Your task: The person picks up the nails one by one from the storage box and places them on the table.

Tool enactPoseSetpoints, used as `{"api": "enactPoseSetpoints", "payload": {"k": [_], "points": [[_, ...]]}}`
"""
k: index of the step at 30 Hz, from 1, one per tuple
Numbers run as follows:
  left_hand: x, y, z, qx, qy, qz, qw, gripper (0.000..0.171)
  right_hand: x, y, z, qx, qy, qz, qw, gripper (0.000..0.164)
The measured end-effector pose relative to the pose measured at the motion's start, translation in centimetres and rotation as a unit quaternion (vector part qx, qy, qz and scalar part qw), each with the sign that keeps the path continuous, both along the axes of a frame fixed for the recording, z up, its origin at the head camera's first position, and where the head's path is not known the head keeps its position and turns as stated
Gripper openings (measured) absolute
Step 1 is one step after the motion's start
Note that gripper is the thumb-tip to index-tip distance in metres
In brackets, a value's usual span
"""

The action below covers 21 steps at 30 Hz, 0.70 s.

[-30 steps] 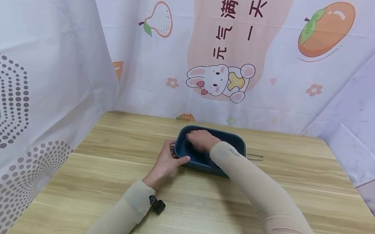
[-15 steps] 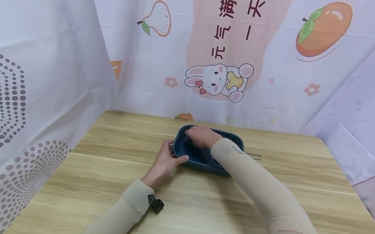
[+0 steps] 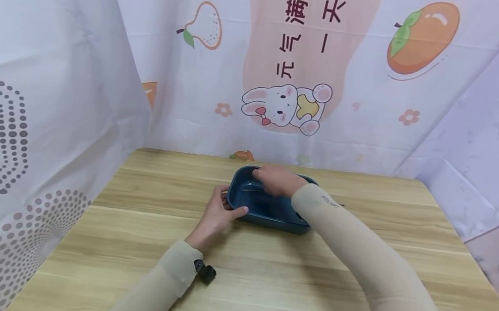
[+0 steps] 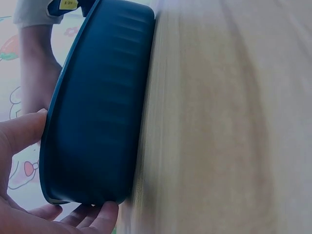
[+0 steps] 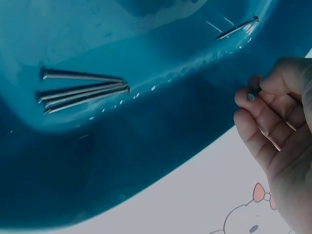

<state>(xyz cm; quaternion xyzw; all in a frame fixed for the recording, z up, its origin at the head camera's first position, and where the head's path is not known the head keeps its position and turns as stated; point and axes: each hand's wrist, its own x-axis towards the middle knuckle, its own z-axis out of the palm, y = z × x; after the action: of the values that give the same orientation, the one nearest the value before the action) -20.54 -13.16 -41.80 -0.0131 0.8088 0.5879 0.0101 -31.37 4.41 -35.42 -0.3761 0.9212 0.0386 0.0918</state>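
A dark blue rectangular container [image 3: 269,223] stands toward the back of the table. My left hand [image 3: 218,213] holds its left end, thumb on the near rim and fingers around the end wall, as the container [image 4: 97,107] also shows in the left wrist view. My right hand [image 3: 280,180] is over the inside of the container. In the right wrist view its thumb and fingertips pinch a nail [image 5: 251,96], seen head-on. Several nails [image 5: 85,92] lie side by side on the container's floor, and a single nail [image 5: 238,28] lies apart by the wall.
A wood-grain table [image 3: 246,277] spreads around the container. Behind it hangs a white printed curtain [image 3: 210,95], with more curtain at both sides. The tip of a thin metal piece [image 3: 341,204] shows past the right forearm. A small black camera [image 3: 205,272] sits on the left wrist.
My right hand has moved right within the container, uncovering a nail at the left end. The forearm now hides most of the thin metal pieces on the right. My left hand keeps its hold.
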Motion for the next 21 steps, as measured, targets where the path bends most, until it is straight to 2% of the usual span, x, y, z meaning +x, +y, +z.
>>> {"api": "enactPoseSetpoints", "payload": {"k": [8, 13, 21], "points": [[0.0, 0.0, 0.1, -0.005, -0.007, 0.006, 0.9999, 0.076, 0.5, 1.8, 0.9, -0.012, -0.004, -0.013, 1.000, 0.029], [0.0, 0.1, 0.2, -0.009, -0.009, 0.005, 0.9999, 0.076, 0.9, 2.8, 1.5, -0.021, 0.009, -0.019, 1.000, 0.028], [0.2, 0.1, 0.2, -0.009, -0.006, 0.003, 0.9999, 0.076, 1.5, 4.3, 1.3, -0.022, 0.027, -0.010, 0.999, 0.025]]}}
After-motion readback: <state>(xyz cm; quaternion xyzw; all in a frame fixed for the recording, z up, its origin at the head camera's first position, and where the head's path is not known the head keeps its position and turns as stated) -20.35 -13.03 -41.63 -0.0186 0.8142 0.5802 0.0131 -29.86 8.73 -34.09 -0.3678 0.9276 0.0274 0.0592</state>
